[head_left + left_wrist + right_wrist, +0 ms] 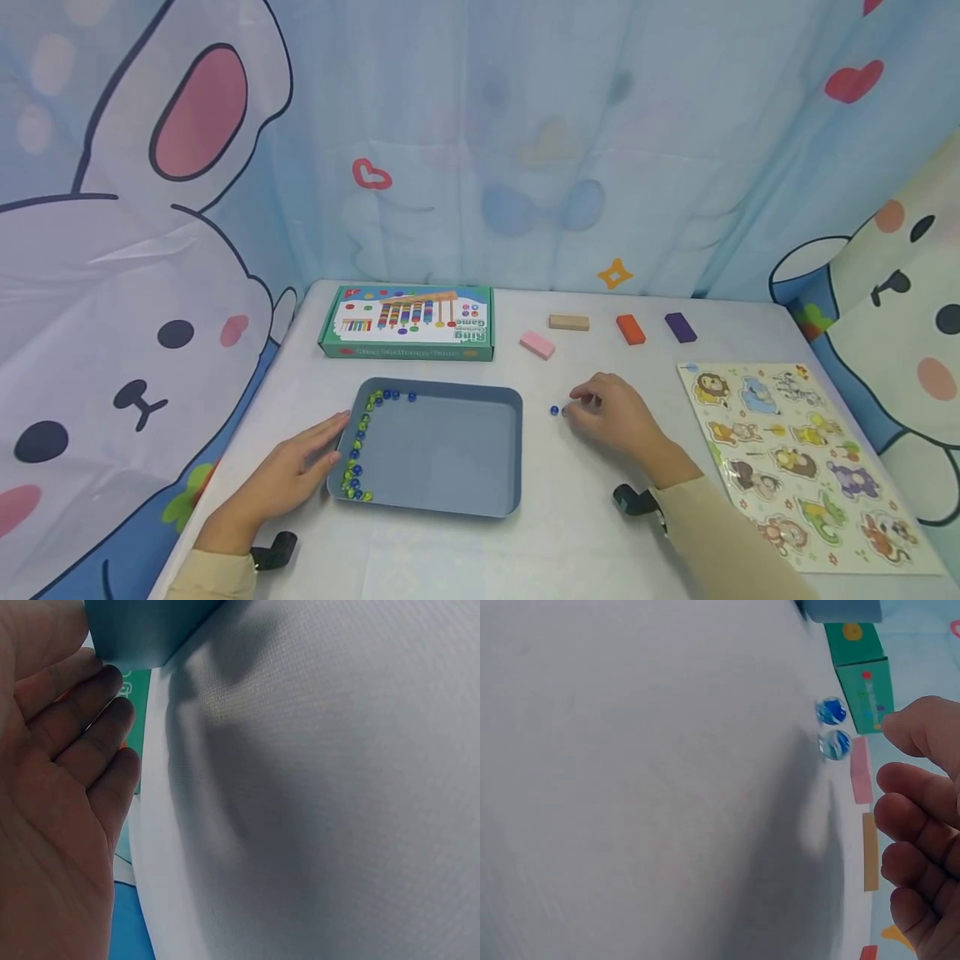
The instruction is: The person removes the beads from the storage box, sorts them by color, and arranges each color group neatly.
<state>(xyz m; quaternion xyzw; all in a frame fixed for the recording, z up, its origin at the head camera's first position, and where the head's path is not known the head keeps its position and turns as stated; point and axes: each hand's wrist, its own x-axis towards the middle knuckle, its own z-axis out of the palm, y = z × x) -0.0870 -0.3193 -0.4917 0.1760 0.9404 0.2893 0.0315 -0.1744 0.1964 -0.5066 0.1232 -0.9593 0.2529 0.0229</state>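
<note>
White cloth-covered table (570, 525). Two small round blue-and-clear glass marbles (835, 745) just left of right-hand fingers (591, 388), near each other. Rectangular grey-blue shallow tray (431, 508), left wall right beside left-hand fingers (327, 428). Green rectangular cardboard game box (408, 352) well beyond left-hand fingers. Beyond right-hand fingers: pink rectangular block (537, 344) and tan rectangular block (568, 322) slightly left, orange rectangular block (631, 329) and purple rectangular block (680, 327) rightward. Cream flat board with cartoon animals (810, 485) right of right-hand fingers.
</note>
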